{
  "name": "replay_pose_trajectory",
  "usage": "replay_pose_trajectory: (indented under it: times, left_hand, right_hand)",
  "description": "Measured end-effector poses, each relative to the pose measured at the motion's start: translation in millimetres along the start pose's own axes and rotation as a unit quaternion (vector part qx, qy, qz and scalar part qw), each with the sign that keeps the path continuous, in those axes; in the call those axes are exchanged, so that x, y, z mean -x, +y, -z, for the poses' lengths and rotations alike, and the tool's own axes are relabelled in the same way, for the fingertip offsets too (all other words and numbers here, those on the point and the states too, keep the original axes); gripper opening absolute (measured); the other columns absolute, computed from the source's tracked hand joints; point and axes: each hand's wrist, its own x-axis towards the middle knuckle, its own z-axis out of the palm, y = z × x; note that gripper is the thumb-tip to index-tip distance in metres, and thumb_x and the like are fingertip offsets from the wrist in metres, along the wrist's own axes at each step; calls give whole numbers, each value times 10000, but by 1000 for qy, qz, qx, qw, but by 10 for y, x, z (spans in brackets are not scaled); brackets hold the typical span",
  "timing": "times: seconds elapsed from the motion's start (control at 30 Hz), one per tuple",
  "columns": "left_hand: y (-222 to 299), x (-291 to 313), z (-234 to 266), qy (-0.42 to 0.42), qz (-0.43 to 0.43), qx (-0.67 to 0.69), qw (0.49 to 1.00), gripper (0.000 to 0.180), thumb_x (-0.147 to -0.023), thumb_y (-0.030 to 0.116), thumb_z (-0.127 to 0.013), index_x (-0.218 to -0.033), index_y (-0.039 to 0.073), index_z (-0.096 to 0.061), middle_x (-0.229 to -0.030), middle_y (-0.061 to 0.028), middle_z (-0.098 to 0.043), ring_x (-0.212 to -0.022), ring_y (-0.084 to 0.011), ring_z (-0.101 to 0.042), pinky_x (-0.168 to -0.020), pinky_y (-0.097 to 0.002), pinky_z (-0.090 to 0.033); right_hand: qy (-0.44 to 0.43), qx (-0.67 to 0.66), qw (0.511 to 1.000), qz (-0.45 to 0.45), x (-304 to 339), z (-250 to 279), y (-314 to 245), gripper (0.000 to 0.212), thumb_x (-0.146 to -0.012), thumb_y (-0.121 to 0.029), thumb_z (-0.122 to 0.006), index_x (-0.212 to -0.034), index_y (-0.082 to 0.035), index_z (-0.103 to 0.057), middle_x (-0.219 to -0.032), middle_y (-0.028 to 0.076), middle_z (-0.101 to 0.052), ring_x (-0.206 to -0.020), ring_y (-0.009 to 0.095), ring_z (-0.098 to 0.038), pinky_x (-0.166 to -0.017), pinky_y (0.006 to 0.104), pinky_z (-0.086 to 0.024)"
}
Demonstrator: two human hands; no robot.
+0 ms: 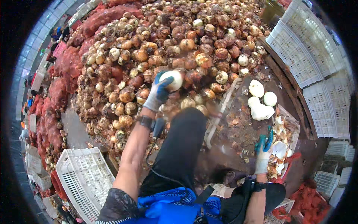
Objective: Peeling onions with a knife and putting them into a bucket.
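My left hand [161, 89], in a white glove with blue-coated fingers, grips a pale onion [174, 80] above the near part of a large onion heap [164, 48]. Low on the right, my right hand [263, 151] wears a similar glove. Its fingers are curled round a small knife [272, 128], whose thin blade points away from me; its handle is hidden. Just beneath that hand lies a crate [294, 125] of onion peelings and scraps. Several peeled white onions [270, 98] sit together on a dark, dirty surface [238, 127], beyond my right hand.
A white plastic crate [84, 179] stands at the lower left. Tall white crates [305, 48] lean at the upper right, beside a wooden plank [287, 80]. Red mesh sacks [67, 71] line the heap's left side. My bent knee [188, 127] juts up between my arms.
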Motion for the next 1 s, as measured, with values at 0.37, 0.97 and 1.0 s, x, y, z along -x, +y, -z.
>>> replay_pose_trajectory:
  times: [0.37, 0.97, 1.0]
  left_hand:
    - [164, 713, -2383, -324, 69, -184, 925, 523, -674, 139, -803, -1128, 52, -558, -1048, -48, -603, -930, -126, -579, -819, -280, -491]
    - [-950, 1104, -2486, -360, -139, -587, 712, 836, -599, 188, -809, -1336, 142, -418, -1191, -200, -516, -1089, -354, -520, -943, -413, -428]
    - [-962, 1118, -2510, -354, -137, -592, 711, 832, -604, 182, -804, -1337, 136, -413, -1169, -194, -525, -1082, -356, -525, -933, -411, -433]
  right_hand:
    - [117, 183, 954, 205, -686, 876, 657, 407, -883, -107, -562, -1272, -9, -489, -1035, 91, -618, -804, 150, -570, -706, 268, -482]
    - [-132, 82, 982, 108, 523, 139, -492, 289, -809, -171, -602, -1036, -20, -507, -811, 197, -608, -789, 389, -589, -687, 414, -481]
    - [-128, 104, 978, 127, 520, 150, -461, 277, -810, -160, -594, -1032, -22, -500, -818, 209, -603, -801, 396, -584, -687, 429, -476]
